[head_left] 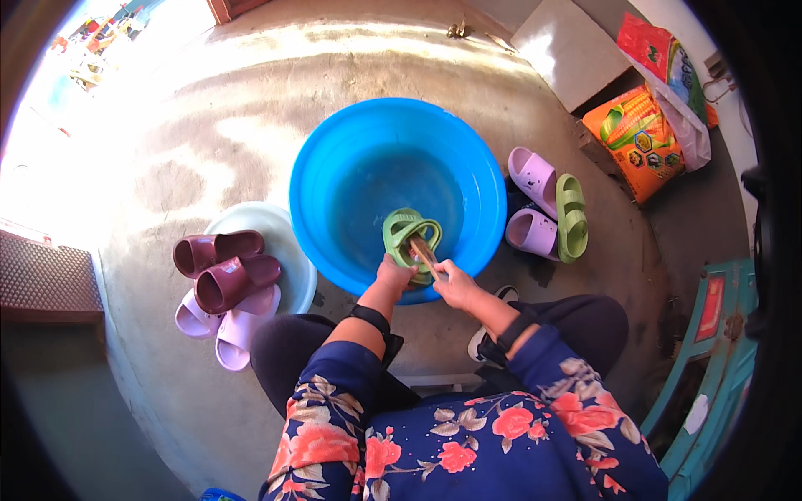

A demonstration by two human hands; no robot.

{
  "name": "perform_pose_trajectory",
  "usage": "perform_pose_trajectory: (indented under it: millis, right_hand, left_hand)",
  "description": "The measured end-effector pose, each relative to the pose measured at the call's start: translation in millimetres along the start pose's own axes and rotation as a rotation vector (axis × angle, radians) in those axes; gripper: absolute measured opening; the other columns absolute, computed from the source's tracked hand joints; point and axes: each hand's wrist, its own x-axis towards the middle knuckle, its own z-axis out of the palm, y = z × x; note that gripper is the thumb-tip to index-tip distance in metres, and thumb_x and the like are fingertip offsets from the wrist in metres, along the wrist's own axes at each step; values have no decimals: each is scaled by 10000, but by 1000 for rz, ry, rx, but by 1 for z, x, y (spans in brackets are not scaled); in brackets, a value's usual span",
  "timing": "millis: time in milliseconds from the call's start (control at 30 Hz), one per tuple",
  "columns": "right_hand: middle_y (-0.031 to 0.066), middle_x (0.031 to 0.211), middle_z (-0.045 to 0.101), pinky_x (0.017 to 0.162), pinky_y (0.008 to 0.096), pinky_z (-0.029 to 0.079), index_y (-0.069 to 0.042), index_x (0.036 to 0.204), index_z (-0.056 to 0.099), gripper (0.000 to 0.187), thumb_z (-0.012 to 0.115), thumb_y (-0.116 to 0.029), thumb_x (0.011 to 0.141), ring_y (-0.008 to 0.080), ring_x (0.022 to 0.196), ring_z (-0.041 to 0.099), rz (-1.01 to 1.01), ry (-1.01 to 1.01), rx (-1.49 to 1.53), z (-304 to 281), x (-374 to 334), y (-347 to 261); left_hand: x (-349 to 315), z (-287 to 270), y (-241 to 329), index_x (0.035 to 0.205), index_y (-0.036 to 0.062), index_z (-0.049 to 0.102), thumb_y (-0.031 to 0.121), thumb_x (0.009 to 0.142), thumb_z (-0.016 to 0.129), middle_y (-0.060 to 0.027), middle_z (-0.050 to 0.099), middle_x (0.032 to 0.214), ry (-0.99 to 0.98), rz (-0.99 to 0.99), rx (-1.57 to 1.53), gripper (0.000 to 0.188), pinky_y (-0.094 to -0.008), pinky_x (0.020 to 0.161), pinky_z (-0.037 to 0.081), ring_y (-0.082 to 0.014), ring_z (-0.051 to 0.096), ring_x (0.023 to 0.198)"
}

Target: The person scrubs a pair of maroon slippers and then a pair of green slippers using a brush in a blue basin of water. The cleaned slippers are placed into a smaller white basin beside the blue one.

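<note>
Over the near side of a large blue basin [313,179] with water [380,188] in it, my left hand [395,274] is closed round the near end of a green slipper [398,224]. My right hand [455,285] grips a wooden-handled brush [425,254], whose far end reaches into the slipper's opening. The strap and slipper hide the brush's bristles. To the basin's right, a matching green slipper [571,219] lies beside two lilac slippers [532,232].
At left, dark red slippers [224,284] and lilac slippers [236,336] are heaped by a pale round basin [302,275]. An orange bag [635,138] and a grey board [568,52] stand at the far right. A teal chair [710,355] is near right.
</note>
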Motion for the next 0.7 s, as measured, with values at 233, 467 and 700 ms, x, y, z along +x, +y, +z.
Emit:
perform_pose_trajectory:
  millis: [233,467,700]
  right_hand:
    - [180,979,560,774,383,424,-111,1052,452,369,524,-229,710,344,920,530,126,59,-30,-3,37,-30]
    - [167,1058,533,817,401,406,-160,1110,412,388,482,-227,734,335,991,500,205,0,-212,5,52,-35]
    - [190,1055,529,819,394,404,-138,1148,402,455,506,-238,716,336,997,497,195,95,-178,-4,27,-36]
  left_hand:
    - [-3,1,3,1089,79,390,54,706,653,-98,522,973,21,4,103,465,-355,577,524,-252,572,817]
    - [-12,-2,10,1131,100,386,64,692,665,-84,515,1014,-8,-15,8,521,-347,581,524,-237,562,845]
    - [-11,3,9,1244,41,308,66,713,654,-126,521,1030,145,-24,-62,634,-335,593,516,-234,568,830]
